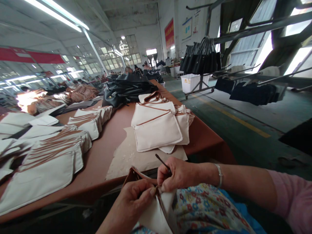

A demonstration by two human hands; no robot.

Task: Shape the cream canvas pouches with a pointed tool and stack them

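A white pouch (pixel 154 216) with brown edging lies over my lap, partly covered by my hands. My left hand (pixel 136 200) pinches its edge between thumb and fingers. Close beside it, my right hand (pixel 174 174) is closed around a thin dark tool (pixel 162 161), whose free end points up and to the left. The right fingertips touch the pouch's edge near my left thumb. A brown strap (pixel 133 175) loops up behind my left hand. Just beyond, stacked white pouches (pixel 158 131) rest on a sheet of brown paper (pixel 122 159).
The brown table (pixel 103 146) carries rows of white pouches (pixel 48 172) at the left and a pile of black bags (pixel 129 87) farther back. Black bags hang on a metal rack (pixel 201 81) at the right, beside a white bin (pixel 190 83).
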